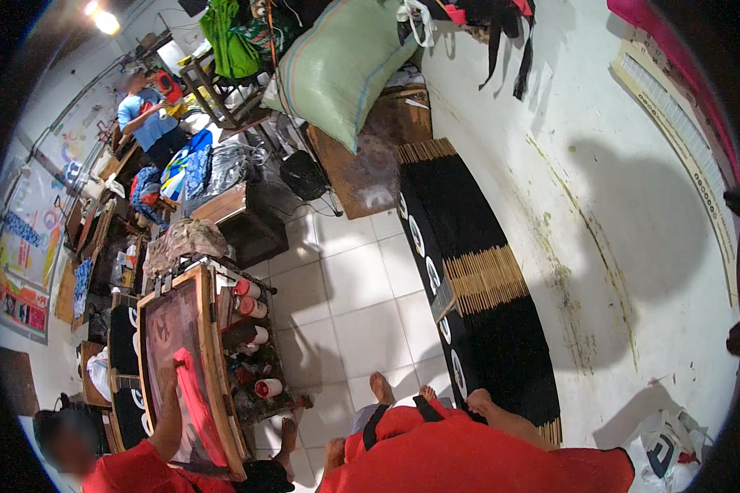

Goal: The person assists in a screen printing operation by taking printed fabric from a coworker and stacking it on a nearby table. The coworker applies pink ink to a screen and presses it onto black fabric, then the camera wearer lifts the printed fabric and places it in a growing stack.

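My right hand (pixel 478 401) is at the left edge of a long row of black fabric pieces (pixel 501 345) with white round prints. Its fingers look curled, and whatever they may hold is hidden. Low beside my red shirt, only a little of my left hand (pixel 335 453) shows; its fingers cannot be made out. Across the black row lies a band of thin wooden board edges (pixel 487 279). A small framed piece (pixel 444 301) leans on the row's left side.
At left a co-worker in red presses a pink-red cloth (pixel 196 403) on a wood-framed printing screen (pixel 144 345). Paint-stained containers (pixel 251 306) line a shelf beside it. A stuffed pale-green sack (pixel 337 66) rests on a brown board. Farther back stands another person (pixel 146 119) in blue.
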Tool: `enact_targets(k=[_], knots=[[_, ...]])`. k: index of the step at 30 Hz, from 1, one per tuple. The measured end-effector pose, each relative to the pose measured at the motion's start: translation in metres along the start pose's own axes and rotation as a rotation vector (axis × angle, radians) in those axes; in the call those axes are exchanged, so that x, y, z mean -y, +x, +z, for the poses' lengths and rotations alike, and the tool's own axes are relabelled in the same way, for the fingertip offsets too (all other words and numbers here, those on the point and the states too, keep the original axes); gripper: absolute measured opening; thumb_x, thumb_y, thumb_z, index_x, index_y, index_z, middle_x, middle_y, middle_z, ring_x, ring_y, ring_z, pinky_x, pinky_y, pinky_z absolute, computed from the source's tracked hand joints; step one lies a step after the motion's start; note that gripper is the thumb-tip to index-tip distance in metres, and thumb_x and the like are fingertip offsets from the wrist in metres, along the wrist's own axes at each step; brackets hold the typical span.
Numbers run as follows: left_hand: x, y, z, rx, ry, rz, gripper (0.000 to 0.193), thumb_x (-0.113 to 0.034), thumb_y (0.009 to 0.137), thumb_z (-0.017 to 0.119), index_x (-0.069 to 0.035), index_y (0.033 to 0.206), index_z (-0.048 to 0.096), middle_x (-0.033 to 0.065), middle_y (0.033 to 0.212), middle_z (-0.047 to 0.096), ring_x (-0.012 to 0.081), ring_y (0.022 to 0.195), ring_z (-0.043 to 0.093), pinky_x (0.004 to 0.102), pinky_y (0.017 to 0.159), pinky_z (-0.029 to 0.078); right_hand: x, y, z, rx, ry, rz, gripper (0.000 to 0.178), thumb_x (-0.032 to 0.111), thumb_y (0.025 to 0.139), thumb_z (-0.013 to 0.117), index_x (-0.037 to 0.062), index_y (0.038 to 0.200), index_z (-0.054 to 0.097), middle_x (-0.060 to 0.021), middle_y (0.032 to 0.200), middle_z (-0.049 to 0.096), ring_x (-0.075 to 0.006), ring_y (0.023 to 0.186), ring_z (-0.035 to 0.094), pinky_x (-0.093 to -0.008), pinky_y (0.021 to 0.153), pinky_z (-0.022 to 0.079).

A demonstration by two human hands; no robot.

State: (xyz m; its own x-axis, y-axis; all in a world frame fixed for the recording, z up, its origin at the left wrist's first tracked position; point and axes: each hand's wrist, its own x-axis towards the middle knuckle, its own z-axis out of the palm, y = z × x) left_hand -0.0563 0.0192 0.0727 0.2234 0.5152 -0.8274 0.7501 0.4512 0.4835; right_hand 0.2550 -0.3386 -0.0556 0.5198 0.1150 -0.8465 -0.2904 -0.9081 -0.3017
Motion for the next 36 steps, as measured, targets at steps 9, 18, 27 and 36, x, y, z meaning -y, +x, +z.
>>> enact_targets(k=[9,18,27,36], knots=[[0.025,0.007,0.004,-0.052,0.035,-0.054,0.021,-0.016,0.076,0.065,0.002,0.087,0.065,0.007,0.071,0.062,0.013,0.059,0.056,0.0259,0.051,0.045,0.097,0.033,-0.008,0.029,0.054,-0.385,0.014,0.01,0.074,0.06,0.0019,0.063,0.06,-0.0059,0.056,0.057,-0.0133,0.046,0.053,-0.0277,0.037,0.04],[0.022,0.06,0.003,-0.093,0.009,0.34,0.022,-0.018,0.073,0.068,0.0,0.086,0.066,0.0052,0.063,0.059,0.0111,0.049,0.051,0.0264,0.042,0.04,0.089,0.101,0.006,0.279,0.361,-0.14,0.014,0.014,0.078,0.058,0.0067,0.066,0.057,-0.007,0.059,0.056,-0.0196,0.048,0.055,-0.0335,0.042,0.043],[0.068,0.058,-0.023,-0.004,0.39,0.351,0.024,-0.019,0.068,0.067,-0.004,0.087,0.066,0.0087,0.074,0.063,0.0201,0.06,0.057,0.0328,0.05,0.045,0.087,0.103,0.027,0.419,0.46,-0.041,0.028,0.028,0.08,0.053,0.0044,0.069,0.062,-0.009,0.061,0.059,-0.0183,0.06,0.061,-0.0392,0.048,0.048],[0.103,0.072,-0.029,-0.057,0.923,1.019,0.029,-0.023,0.063,0.066,-0.008,0.088,0.065,0.0132,0.083,0.065,0.0295,0.072,0.062,0.0397,0.06,0.049,0.138,0.005,0.004,-0.05,-1.159,-1.02,0.019,0.029,0.076,0.055,0.0139,0.073,0.067,-0.005,0.073,0.066,-0.0191,0.061,0.064,-0.039,0.054,0.05]])
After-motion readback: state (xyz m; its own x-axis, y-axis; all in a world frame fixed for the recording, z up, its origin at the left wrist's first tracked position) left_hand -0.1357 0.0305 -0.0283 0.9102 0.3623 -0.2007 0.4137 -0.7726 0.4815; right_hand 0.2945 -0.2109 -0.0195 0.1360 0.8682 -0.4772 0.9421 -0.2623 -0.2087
